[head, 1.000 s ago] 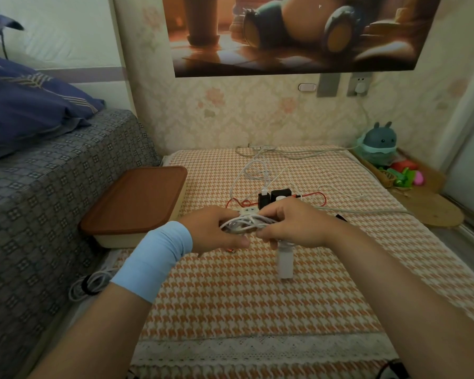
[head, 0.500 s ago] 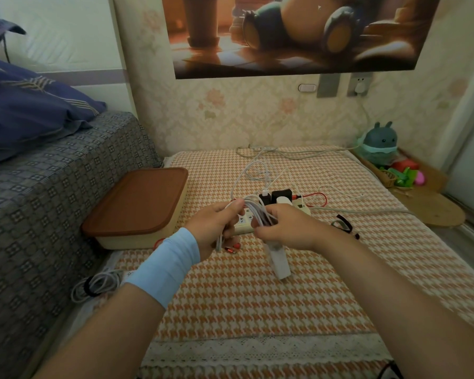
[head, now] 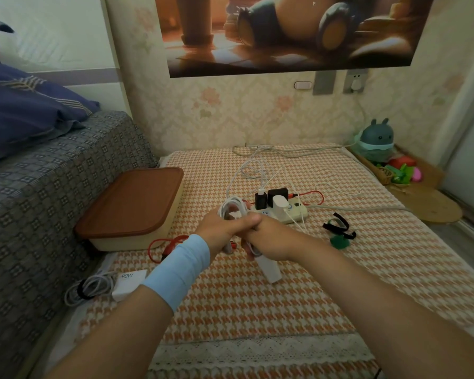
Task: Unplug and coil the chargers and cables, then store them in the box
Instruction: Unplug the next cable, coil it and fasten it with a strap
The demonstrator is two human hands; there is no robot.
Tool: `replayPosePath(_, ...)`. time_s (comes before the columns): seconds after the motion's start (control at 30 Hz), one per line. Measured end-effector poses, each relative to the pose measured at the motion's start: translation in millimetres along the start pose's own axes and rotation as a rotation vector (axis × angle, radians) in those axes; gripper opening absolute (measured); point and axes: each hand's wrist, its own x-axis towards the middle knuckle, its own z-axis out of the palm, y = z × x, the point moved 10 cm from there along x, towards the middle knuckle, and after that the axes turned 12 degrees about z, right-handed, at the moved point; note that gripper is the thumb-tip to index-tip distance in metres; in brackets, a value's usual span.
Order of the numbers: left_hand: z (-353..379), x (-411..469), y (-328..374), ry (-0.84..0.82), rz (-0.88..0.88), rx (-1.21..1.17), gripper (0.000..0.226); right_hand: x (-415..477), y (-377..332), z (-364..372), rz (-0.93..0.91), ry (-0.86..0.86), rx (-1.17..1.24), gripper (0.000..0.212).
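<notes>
Coiled white cable (head: 231, 209), held between both hands.
Left hand (head: 216, 232) curls round the loops; right hand (head: 270, 240), touching it, grips the strands, a white charger (head: 270, 270) hanging just below. Power strip (head: 290, 216) with chargers (head: 278, 199) plugged in lies just beyond the grip; lidded box (head: 132, 203) sits to its left, lid on.

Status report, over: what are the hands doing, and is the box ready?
Both busy: left hand grips white cable coil, right hand grips it too, charger dangling below. Lid on box. Other plugs sit in power strip.
</notes>
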Motion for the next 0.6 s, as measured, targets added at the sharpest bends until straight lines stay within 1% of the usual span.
replayPosePath(0.03,2.5,-0.5,0.6,-0.027,-0.006,-0.007,0.031,1.6,0.8,2.7,-0.001,-0.008,0.004,0.028)
replayPosePath(0.07,2.3,-0.7,1.5,-0.021,-0.013,-0.007,0.030,2.5,0.3,4.1,-0.012,-0.010,0.029,0.023)
replayPosePath(0.13,-5.0,-0.9,1.0,0.059,-0.039,0.005,0.026,4.5,1.0,3.2,-0.019,-0.002,0.113,0.025)
replayPosePath(0.17,-8.3,-0.8,-0.7,0.096,-0.054,0.007,0.028,5.3,4.1,1.5,0.003,0.001,0.137,0.028)
replayPosePath(0.23,-13.5,0.2,-6.0,0.131,-0.087,-0.043,0.045,8.1,16.3,0.4,0.075,-0.036,0.181,0.035)
replayPosePath(0.27,-16.0,1.0,-8.5,0.136,-0.101,-0.083,0.051,8.5,23.7,1.0,0.113,-0.069,0.198,0.044)
replayPosePath(0.3,-17.1,1.9,-8.4,0.116,-0.100,-0.123,0.046,9.1,32.0,1.7,0.146,-0.102,0.218,0.057)
replayPosePath(0.33,-16.2,2.6,-6.8,0.074,-0.092,-0.154,0.035,9.3,40.2,1.2,0.178,-0.122,0.250,0.065)
replayPosePath(0.37,-15.9,3.4,-5.4,0.031,-0.082,-0.175,0.027,10.2,46.4,-2.2,0.206,-0.119,0.289,0.065)
replayPosePath(0.4,-16.7,4.1,-4.0,0.005,-0.078,-0.200,0.024,9.8,48.6,-8.2,0.217,-0.092,0.318,0.059)
replayPosePath(0.47,-19.4,3.8,-2.3,-0.015,-0.082,-0.249,0.021,7.8,43.9,-28.9,0.194,0.061,0.310,0.044)
replayPosePath(0.53,-14.7,0.7,2.5,-0.066,-0.076,-0.265,0.012,-0.1,28.0,-52.9,0.108,0.265,0.302,0.029)
replayPosePath(0.57,-8.8,-2.1,5.0,-0.113,-0.072,-0.251,0.009,-6.8,16.6,-61.9,0.041,0.347,0.304,0.025)
replayPosePath(0.6,-1.6,-5.2,8.2,-0.166,-0.059,-0.224,0.010,-13.3,5.1,-67.7,-0.032,0.406,0.291,0.022)
